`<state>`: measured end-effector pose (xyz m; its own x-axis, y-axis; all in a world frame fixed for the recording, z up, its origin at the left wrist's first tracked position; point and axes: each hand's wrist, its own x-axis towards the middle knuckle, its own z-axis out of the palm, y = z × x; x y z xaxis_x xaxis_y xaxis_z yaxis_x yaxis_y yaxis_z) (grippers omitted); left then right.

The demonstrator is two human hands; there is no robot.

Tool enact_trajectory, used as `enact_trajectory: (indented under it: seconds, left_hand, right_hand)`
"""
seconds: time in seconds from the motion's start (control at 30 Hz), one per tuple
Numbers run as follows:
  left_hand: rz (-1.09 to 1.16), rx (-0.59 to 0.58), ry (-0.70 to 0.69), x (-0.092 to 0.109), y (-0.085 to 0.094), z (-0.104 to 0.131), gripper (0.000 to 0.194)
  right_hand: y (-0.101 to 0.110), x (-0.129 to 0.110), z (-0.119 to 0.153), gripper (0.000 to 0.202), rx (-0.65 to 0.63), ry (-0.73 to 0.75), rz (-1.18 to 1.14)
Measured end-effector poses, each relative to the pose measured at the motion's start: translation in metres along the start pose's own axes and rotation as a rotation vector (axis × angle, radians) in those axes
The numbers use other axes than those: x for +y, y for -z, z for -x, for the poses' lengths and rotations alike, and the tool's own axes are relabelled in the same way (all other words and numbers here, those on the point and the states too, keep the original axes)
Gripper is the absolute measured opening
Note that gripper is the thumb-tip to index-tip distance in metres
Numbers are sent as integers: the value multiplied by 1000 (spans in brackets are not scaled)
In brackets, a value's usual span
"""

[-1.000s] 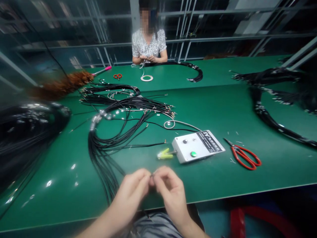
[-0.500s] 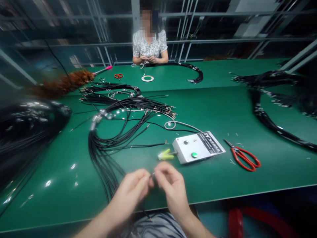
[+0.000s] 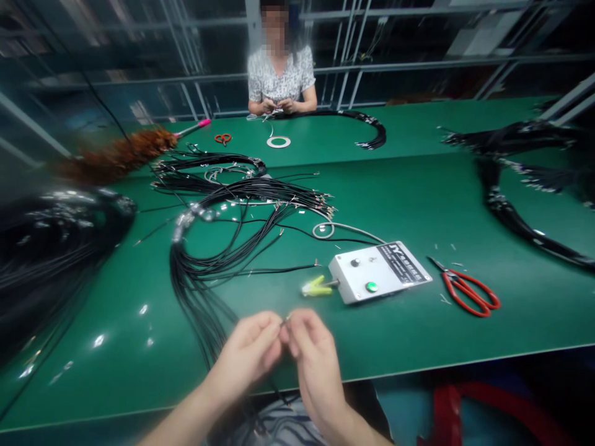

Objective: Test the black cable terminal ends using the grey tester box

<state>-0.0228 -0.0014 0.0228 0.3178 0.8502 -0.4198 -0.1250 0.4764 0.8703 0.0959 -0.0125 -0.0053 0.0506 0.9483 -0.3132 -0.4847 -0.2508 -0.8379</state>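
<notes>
My left hand (image 3: 253,341) pinches a thin black cable (image 3: 283,323) close to its end, above the table's near edge. Fingertips of my right hand (image 3: 313,353) are closed at the same cable end, touching or nearly touching the left fingers; the tip itself is mostly hidden. Just beyond my hands lies a white control box (image 3: 379,272) with a green button and a black knob. Yellow-green prongs (image 3: 317,286) stick out of its left side. Left of my hands, a looped bundle of black cables (image 3: 223,263) spreads over the green table.
Red-handled scissors (image 3: 467,288) lie right of the box. A larger heap of black cables (image 3: 60,229) is at far left, and another bundle (image 3: 502,217) at right. Across the table a person (image 3: 281,77) handles cable near a tape roll (image 3: 278,142). A brown duster (image 3: 134,152) lies back left.
My right hand has shifted slightly left and closed in on the left fingertips at the cable end. The view has tilted a little; the tabletop things have stayed put.
</notes>
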Motion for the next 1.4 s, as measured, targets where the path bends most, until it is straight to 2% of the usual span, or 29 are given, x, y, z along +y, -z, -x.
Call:
enact_trajectory:
  seconds: [0.33,0.67,0.8,1.03,1.27,1.4]
  left_hand:
    - [35,35,23,-13,6,-2,40]
    - [52,47,8,-9,7,-5,40]
    - [15,48,8,-9,6,-4,41]
    - [-16,59,5,-12,5,-4,41]
    - [-8,86,-17,-13,2,-4,42]
    - [-5,96,-19,-13,3,-2,43]
  right_hand:
    - [2,-2,-1,26,-10,-57,77]
    - [6,-3,-4,28,16,-74,86]
    - [9,-8,-8,29,-11,-51,73]
    - [5,-15,-13,27,-10,-61,79]
    - [0,-9,-8,25,-6,-89,55]
    - [6,-9,-4,25,-39,-98,94]
